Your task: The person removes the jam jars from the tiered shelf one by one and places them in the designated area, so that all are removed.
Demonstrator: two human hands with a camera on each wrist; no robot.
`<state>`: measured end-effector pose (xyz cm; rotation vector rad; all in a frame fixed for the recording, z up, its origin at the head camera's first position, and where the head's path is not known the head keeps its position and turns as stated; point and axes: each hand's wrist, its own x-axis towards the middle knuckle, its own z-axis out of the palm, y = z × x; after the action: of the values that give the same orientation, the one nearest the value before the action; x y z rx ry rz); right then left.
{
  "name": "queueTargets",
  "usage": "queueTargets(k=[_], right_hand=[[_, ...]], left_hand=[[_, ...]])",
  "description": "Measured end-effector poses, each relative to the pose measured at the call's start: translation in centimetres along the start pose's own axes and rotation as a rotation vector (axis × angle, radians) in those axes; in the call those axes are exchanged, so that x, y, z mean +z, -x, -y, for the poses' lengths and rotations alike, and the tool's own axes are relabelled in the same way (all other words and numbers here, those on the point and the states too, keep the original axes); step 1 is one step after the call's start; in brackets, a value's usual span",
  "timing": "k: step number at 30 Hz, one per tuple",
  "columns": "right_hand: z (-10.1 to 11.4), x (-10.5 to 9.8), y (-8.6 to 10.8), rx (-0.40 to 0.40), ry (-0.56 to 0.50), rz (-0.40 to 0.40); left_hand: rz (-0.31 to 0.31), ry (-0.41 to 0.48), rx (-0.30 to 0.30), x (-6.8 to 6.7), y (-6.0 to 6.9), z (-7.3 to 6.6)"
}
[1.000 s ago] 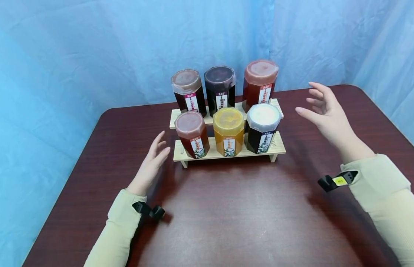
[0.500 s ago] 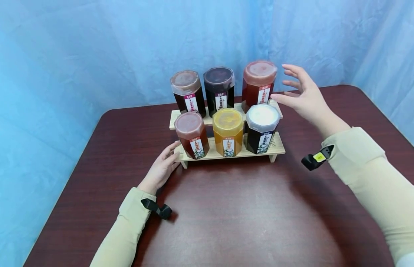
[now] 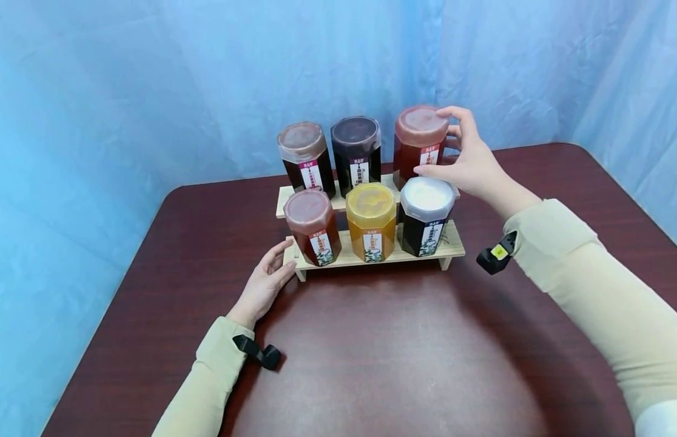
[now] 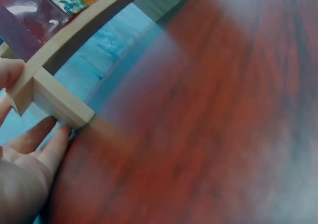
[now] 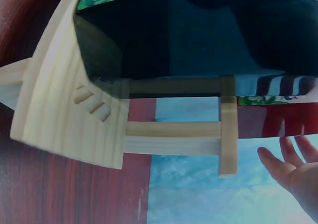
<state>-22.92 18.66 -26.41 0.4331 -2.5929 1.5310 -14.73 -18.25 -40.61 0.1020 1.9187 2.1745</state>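
My left hand holds the left end of the lower shelf of the wooden rack; in the left wrist view its fingers and thumb are around the shelf end by a leg. At the back right, my right hand is spread around the tall red jar, index finger at the lid and thumb in front. In the right wrist view, fingers are beside the red jar, the lowest a little apart from it. The white-lidded dark jar stands just in front.
On the upper level stand a brown-lidded jar and a dark jar. A small red jar and a yellow jar stand on the lower one. Behind the dark red table hangs a blue curtain.
My right hand has moved left to the tall red jar. My left hand has moved forward and right and taken hold of the shelf end. The jars keep their places on the rack.
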Motion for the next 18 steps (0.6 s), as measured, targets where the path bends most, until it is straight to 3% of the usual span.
queueTargets(k=[18], right_hand=[[0.2,0.5,-0.33,0.009,0.04,-0.03]], left_hand=[[-0.01,0.02,0.024,-0.29,0.3,0.49]])
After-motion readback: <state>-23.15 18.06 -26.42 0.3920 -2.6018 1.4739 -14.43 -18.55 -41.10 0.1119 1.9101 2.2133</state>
